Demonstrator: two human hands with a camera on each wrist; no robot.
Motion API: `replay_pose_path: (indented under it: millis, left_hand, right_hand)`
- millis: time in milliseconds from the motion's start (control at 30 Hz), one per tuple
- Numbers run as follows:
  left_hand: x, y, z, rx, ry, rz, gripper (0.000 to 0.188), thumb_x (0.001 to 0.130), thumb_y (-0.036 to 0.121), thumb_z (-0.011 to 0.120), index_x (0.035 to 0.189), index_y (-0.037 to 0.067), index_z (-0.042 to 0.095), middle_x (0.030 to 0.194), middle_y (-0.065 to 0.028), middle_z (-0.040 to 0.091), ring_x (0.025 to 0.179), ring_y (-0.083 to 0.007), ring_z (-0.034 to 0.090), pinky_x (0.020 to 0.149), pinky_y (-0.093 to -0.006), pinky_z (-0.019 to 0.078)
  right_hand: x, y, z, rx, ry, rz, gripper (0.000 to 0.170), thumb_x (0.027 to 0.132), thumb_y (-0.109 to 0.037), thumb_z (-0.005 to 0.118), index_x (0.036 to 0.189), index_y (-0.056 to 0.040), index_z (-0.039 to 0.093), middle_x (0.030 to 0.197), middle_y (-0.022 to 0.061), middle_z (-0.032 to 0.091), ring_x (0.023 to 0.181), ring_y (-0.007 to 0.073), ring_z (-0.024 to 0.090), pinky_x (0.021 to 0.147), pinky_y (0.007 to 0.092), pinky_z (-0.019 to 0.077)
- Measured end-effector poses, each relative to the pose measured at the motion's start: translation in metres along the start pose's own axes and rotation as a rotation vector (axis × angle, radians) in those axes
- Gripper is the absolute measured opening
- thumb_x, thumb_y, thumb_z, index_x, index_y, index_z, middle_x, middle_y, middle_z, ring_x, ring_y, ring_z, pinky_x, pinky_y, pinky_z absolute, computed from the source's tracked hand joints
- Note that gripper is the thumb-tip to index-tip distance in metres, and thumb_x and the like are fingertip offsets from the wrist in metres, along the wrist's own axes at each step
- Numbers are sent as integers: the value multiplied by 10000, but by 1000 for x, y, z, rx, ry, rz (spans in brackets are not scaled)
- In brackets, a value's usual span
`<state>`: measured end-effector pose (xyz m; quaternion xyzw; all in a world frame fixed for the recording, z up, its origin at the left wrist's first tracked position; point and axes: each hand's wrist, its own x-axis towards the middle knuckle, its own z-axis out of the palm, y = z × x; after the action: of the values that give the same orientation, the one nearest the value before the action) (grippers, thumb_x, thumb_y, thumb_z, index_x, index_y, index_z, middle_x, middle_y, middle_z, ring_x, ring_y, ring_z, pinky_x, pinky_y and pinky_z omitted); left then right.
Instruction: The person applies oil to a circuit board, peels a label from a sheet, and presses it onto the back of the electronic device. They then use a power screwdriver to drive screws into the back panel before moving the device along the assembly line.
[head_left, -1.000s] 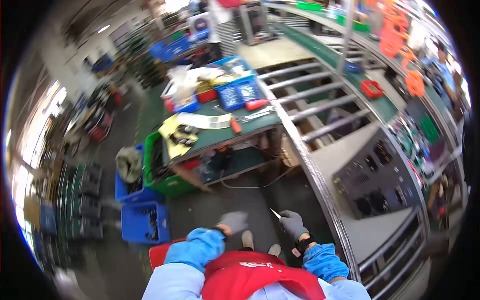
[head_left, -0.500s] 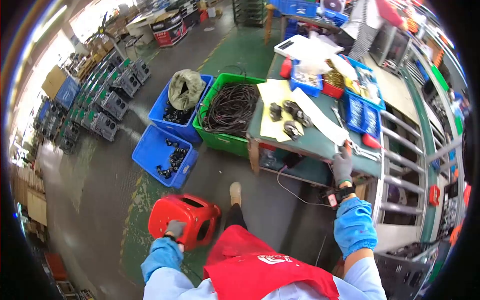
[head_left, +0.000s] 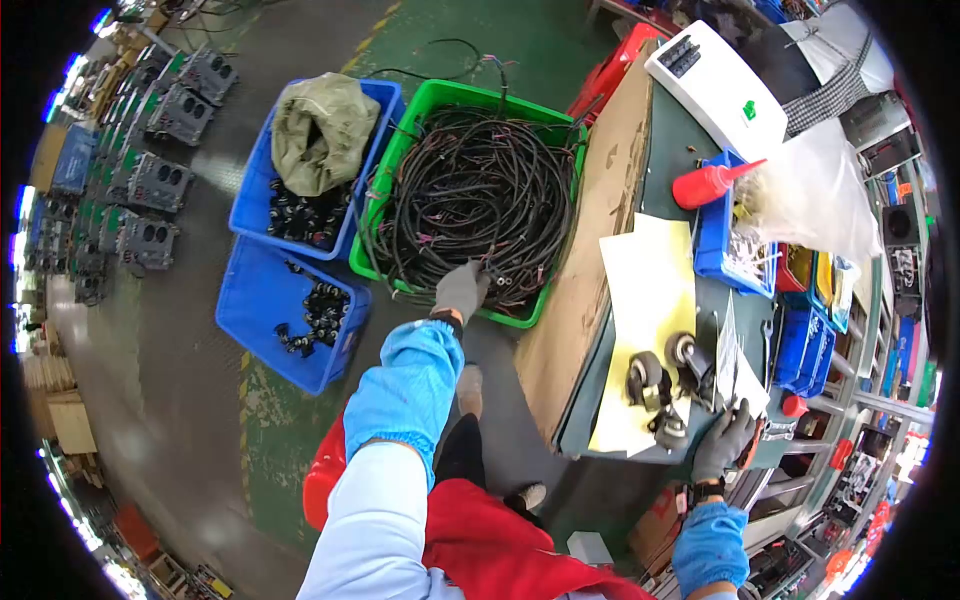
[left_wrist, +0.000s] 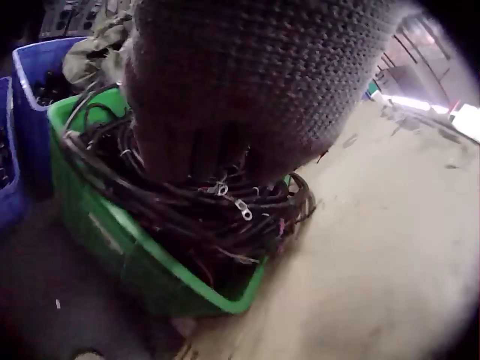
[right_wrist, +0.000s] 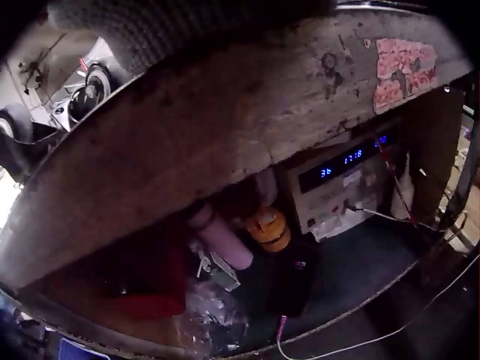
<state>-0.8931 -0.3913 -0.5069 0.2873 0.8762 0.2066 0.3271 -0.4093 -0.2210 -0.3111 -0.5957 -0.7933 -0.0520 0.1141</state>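
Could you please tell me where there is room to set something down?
Bare floor lies left of the lower blue bin. On the table, a small patch shows between white panel, red bottle and wooden edge. It is crowded around the casters near the right hand and in the cable-filled green crate.

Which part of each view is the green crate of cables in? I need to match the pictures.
Head: green crate upper middle, between the blue crates and the workbench; left hand at its near edge.
Left wrist: green crate left of centre, partly behind the hand.
Right wrist: not in it.
Shared landmark: the workbench, in all three.
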Motion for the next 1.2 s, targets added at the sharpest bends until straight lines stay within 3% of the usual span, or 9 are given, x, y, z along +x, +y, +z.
replay_pose_path:
  millis: [333, 467, 567, 700, 833, 933, 1033, 1167, 1200]
  left_hand:
    - [103, 19, 42, 127, -229, -325, 356, 922, 331, 534, 1125, 93, 704, 1195, -193, 662, 1103, -379, 635, 930, -452, 506]
    - [80, 5, 23, 88, 205, -58, 315, 911, 295, 555, 1070, 71, 710, 1000, -193, 692, 968, -397, 649, 851, -468, 507]
    - [27, -16, 1, -357, 142, 193, 290, 917, 274, 558, 1056, 63, 700, 877, -204, 681, 892, -403, 653, 777, -459, 505]
    - [-133, 17, -55, -649, -371, -38, 237, 921, 173, 541, 1034, 8, 668, 750, -123, 587, 687, -254, 627, 692, -371, 520]
    - [-249, 31, -70, -149, -565, 412, 278, 885, 194, 545, 1090, 71, 685, 817, -151, 678, 696, -280, 666, 660, -418, 519]
    - [-312, 69, -98, 48, -1006, 335, 260, 802, 160, 570, 983, 13, 684, 737, -137, 654, 656, -244, 666, 628, -389, 519]
    - [-361, 107, -124, -35, -1368, 375, 259, 812, 157, 600, 986, -23, 669, 721, -109, 643, 628, -197, 663, 605, -336, 528]
    - [-418, 122, -108, -466, -1336, 570, 271, 824, 178, 597, 991, -27, 656, 736, -68, 628, 632, -115, 596, 568, -277, 469]
    - [-436, 129, -108, -469, -1347, 570, 274, 838, 199, 600, 993, -19, 661, 735, -66, 628, 628, -111, 589, 561, -272, 457]
  right_hand:
    - [2, 3, 5, -18, -12, 8, 406, 966, -165, 470, 1323, 17, 534, 1169, 221, 525, 1072, 368, 537, 948, 438, 432]
    - [1, 1, 3, 22, -17, 49, 410, 975, -195, 475, 1325, 9, 534, 1182, 225, 521, 1074, 374, 535, 947, 443, 434]
    - [0, 1, 1, 2, -15, 63, 419, 979, -216, 484, 1330, 7, 529, 1196, 232, 518, 1076, 385, 532, 950, 455, 432]
    - [-1, 7, 1, -1, -26, 51, 426, 981, -241, 498, 1326, 7, 525, 1170, 257, 538, 1070, 414, 528, 933, 484, 431]
    - [-1, 15, 0, 99, -16, 41, 450, 944, -203, 559, 1346, -9, 506, 1125, 249, 571, 1034, 421, 547, 901, 491, 445]
    - [-8, 1, -30, 298, 0, 13, 525, 862, -94, 619, 1365, -13, 492, 1227, 254, 579, 1118, 408, 573, 952, 462, 457]
    - [-74, -78, -133, 401, -71, -367, 542, 745, 24, 621, 1282, 1, 555, 1216, 207, 611, 1120, 394, 591, 951, 448, 480]
    - [-206, -128, -221, 697, -521, -975, 477, 747, -22, 624, 1220, -79, 615, 1220, 140, 634, 1189, 382, 576, 976, 427, 476]
    - [-237, -113, -224, 831, -498, -859, 453, 760, -21, 620, 1210, -72, 620, 1195, 143, 643, 1161, 380, 591, 959, 425, 484]
